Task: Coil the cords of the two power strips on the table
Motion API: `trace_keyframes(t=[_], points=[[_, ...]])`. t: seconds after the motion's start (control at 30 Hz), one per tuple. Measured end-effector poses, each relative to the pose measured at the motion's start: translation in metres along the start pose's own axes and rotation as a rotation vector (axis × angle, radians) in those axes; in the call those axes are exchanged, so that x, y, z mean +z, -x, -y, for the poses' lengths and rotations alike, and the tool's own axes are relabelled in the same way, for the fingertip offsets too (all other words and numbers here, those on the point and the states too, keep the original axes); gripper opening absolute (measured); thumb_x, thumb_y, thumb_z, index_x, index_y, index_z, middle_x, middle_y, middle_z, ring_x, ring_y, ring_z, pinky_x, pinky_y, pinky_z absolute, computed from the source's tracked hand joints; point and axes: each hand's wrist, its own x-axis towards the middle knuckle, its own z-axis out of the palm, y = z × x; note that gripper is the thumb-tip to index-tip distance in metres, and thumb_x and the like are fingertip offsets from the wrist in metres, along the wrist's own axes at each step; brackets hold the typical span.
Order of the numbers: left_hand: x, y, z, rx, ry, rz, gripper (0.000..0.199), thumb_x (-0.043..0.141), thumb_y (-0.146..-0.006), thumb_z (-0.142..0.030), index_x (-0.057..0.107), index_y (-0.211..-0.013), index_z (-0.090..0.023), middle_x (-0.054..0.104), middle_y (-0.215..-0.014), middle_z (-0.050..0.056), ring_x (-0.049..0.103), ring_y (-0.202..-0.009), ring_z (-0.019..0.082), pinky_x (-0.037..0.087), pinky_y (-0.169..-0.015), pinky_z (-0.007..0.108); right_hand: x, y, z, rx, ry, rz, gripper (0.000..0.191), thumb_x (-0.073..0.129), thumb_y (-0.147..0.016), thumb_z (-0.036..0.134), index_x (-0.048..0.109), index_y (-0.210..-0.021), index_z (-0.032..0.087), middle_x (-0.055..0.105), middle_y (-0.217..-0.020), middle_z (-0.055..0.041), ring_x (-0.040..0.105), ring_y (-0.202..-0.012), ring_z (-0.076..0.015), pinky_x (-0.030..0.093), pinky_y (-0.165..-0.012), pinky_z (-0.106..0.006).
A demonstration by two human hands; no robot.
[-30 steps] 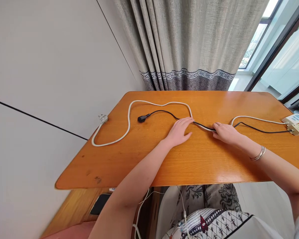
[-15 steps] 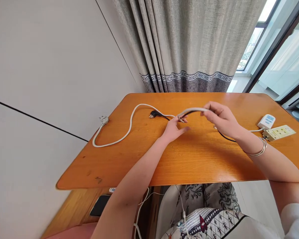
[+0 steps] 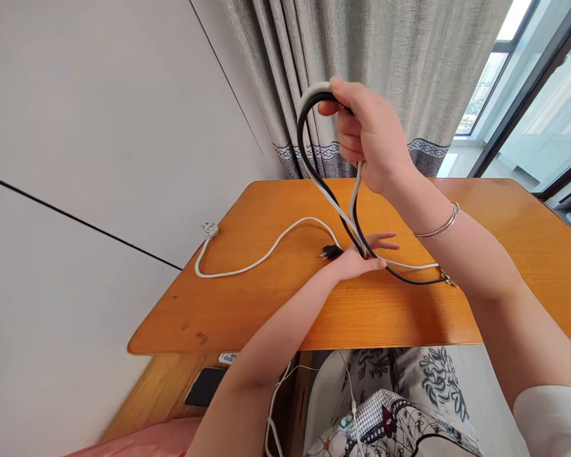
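My right hand is raised above the table, its fingers closed on a white cable and a black cable that run side by side in a tall loop. Low over the tabletop, my left hand has its thumb and fingers apart, and both cables cross its palm between them. A black plug lies beside the left wrist. The white cable's far stretch curves left to a white plug. To the right, both cables run behind my right forearm, which hides the power strips.
The wooden table stands against a pale wall, with a grey curtain behind it. Below the table's front edge lie a dark phone and a thin white cord.
My right hand has risen and moved left, drawing both cables into a tall loop. My left hand has shifted slightly right in the view. My right forearm now covers the power strips.
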Motion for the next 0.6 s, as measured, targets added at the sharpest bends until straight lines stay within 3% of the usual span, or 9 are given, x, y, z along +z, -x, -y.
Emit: trace_keyframes(t=[0.13,0.23,0.4,0.5,0.6], points=[[0.017,0.000,-0.006,-0.054,0.097,0.195,0.070,0.073,-0.070,-0.078,0.076,-0.115,-0.023,0.077,-0.117,0.013,0.068,-0.112,0.029,0.050,-0.097,0.041,0.004,-0.011,-0.005,-0.034,0.150,-0.108,0.036,0.052,-0.101,0.042,0.046,-0.073,0.021,0.026,-0.065,0.0049,0.021,-0.052,-0.0057,0.017,-0.046,-0.019],[0.024,0.000,-0.005,-0.122,0.098,0.233,0.054,0.078,-0.072,-0.068,0.078,-0.099,-0.021,0.078,-0.110,0.009,0.069,-0.110,0.026,0.049,-0.101,0.039,-0.002,-0.020,-0.005,-0.196,0.281,-0.133,0.028,0.061,-0.097,0.025,0.045,-0.074,0.021,0.035,-0.070,0.0048,0.029,-0.057,-0.0051,0.020,-0.048,-0.019],[0.018,-0.001,-0.001,-0.110,0.104,0.243,0.045,0.079,-0.075,-0.060,0.065,-0.067,-0.017,0.077,-0.113,0.013,0.068,-0.109,0.025,0.049,-0.097,0.037,-0.028,-0.039,0.010,-0.387,0.351,-0.152,0.031,0.062,-0.097,0.017,0.044,-0.071,0.019,0.038,-0.076,0.0052,0.034,-0.066,-0.0039,0.024,-0.055,-0.017],[0.013,0.000,-0.003,-0.130,0.068,0.211,0.043,0.076,-0.079,-0.058,0.064,-0.071,-0.018,0.078,-0.110,0.012,0.069,-0.106,0.024,0.049,-0.094,0.036,-0.051,-0.049,0.021,-0.429,0.479,-0.219,0.036,0.064,-0.096,0.017,0.042,-0.067,0.022,0.039,-0.074,0.0062,0.031,-0.065,-0.0041,0.029,-0.060,-0.018],[0.004,0.002,-0.005,-0.173,-0.006,0.201,0.038,0.072,-0.082,-0.055,0.069,-0.078,-0.018,0.080,-0.097,0.010,0.070,-0.094,0.021,0.050,-0.086,0.033,-0.080,-0.052,0.026,-0.426,0.669,-0.225,0.037,0.067,-0.096,0.024,0.042,-0.070,0.025,0.036,-0.067,0.0088,0.025,-0.057,-0.0056,0.026,-0.058,-0.024]])
